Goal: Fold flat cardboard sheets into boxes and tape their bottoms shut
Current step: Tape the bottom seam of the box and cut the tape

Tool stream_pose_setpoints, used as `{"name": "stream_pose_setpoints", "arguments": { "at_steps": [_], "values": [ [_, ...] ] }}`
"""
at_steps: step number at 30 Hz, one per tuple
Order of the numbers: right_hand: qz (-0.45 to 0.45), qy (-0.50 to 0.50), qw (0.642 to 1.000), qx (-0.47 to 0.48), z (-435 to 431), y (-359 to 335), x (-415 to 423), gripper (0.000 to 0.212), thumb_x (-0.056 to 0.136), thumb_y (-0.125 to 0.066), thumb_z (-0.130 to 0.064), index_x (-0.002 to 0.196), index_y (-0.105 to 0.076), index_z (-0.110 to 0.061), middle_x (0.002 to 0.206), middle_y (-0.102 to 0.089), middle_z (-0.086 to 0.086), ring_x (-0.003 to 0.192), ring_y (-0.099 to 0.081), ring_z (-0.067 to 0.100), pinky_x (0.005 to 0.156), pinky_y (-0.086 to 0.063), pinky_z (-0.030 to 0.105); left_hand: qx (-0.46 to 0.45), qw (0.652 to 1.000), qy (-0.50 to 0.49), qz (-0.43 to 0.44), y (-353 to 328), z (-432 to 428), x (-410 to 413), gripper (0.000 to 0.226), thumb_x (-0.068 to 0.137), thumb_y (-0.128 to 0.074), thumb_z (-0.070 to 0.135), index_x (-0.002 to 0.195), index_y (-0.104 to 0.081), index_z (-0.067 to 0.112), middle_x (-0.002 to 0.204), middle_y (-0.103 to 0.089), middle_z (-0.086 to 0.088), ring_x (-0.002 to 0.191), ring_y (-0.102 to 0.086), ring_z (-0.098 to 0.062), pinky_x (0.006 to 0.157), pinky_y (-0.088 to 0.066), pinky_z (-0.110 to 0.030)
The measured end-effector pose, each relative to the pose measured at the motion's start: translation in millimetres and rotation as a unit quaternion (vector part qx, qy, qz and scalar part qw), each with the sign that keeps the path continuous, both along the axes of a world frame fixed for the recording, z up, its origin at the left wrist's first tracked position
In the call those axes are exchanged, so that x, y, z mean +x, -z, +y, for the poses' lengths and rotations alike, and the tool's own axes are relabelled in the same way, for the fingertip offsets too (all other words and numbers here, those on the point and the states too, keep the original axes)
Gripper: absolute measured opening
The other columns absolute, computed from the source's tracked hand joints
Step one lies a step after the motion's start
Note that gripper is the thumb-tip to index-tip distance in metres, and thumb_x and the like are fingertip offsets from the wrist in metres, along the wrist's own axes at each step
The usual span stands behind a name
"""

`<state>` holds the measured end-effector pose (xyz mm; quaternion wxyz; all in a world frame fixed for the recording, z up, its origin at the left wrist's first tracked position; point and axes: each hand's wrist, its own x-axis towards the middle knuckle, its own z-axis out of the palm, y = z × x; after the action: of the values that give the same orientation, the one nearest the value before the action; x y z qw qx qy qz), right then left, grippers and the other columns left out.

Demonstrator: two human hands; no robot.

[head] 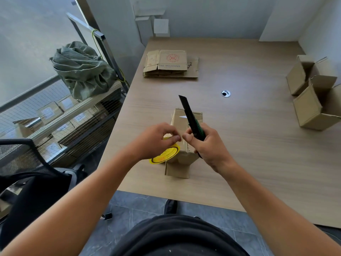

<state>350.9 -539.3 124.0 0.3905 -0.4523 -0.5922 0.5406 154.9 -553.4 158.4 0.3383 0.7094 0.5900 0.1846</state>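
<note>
head view: flat cardboard sheets (170, 64) lie stacked at upper centre of the worktop (258, 145), two folded boxes (313, 104) at the right edge, a green sack (81, 69) at upper left. the box (184, 117) sits at centre, partly hidden by both hands. the left hand (156, 139) curls its fingers round the yellow tape roll (166, 155) beside it. the right hand (204, 145) clenches a utility knife (190, 117), blade pointing up the frame.

1. Your left hand (156, 140) curls round the yellow tape roll (166, 155), its fingertips just beside your right thumb.
2. Your right hand (204, 145) grips the green utility knife (191, 120), with the black blade pointing up and away.
3. Both hands are over the small box (185, 157) on the table (249, 145).
4. Flat cardboard sheets (170, 63) lie stacked farther back, and two folded boxes (311, 93) stand at the right edge.
</note>
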Motion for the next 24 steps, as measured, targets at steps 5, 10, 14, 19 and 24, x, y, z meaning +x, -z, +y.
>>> {"name": "stream_pose_setpoints", "arguments": {
  "at_steps": [5,10,14,19,24],
  "values": [
    [-0.003,0.022,1.0,0.01,-5,-9,22,0.014,0.088,-0.073,-0.022,0.077,-0.067,-0.016,0.067,-0.055,0.002,0.062,-0.047,0.015,0.061,-0.041,0.037,-0.074,0.988,-0.082,-0.105,12,-34,18,0.033,0.097,-0.061,0.045,0.128,-0.056,0.051,0.097,-0.067,0.003,0.083,-0.066,-0.012,0.076,-0.056,-0.034],
    [0.026,0.037,0.996,-0.077,-14,-8,53,0.012,0.09,-0.071,-0.006,0.079,-0.068,-0.009,0.065,-0.063,-0.001,0.057,-0.05,0.01,0.054,-0.043,0.025,-0.095,0.948,-0.119,-0.281,16,-68,34,0.036,0.091,-0.065,0.035,0.124,-0.062,0.02,0.071,-0.064,0.005,0.068,-0.057,-0.007,0.063,-0.044,-0.019],
    [0.081,0.092,0.98,-0.159,-31,9,79,0.014,0.09,-0.069,-0.002,0.078,-0.068,-0.01,0.061,-0.062,0.001,0.054,-0.05,0.014,0.05,-0.043,0.026,-0.111,0.963,-0.106,-0.221,12,-70,30,0.03,0.088,-0.065,0.045,0.102,-0.07,0.019,0.062,-0.052,-0.005,0.06,-0.046,-0.016,0.057,-0.037,-0.026],
    [0.069,0.17,0.968,-0.171,-25,30,98,0.01,0.092,-0.07,-0.008,0.083,-0.066,-0.01,0.063,-0.062,0.0,0.054,-0.051,0.014,0.051,-0.045,0.028,-0.158,0.986,0.007,0.047,-11,-31,-11,0.027,0.082,-0.069,0.061,0.093,-0.076,0.037,0.072,-0.072,0.007,0.066,-0.065,-0.02,0.067,-0.052,-0.037],
    [0.032,0.202,0.955,-0.216,-6,62,66,0.01,0.092,-0.071,-0.011,0.084,-0.065,-0.01,0.071,-0.063,0.005,0.052,-0.05,0.011,0.049,-0.043,0.028,-0.131,0.967,0.075,0.206,-3,32,-17,0.011,0.091,-0.069,0.04,0.094,-0.074,0.032,0.086,-0.067,0.011,0.086,-0.062,-0.012,0.076,-0.046,-0.026]
  ]
}}
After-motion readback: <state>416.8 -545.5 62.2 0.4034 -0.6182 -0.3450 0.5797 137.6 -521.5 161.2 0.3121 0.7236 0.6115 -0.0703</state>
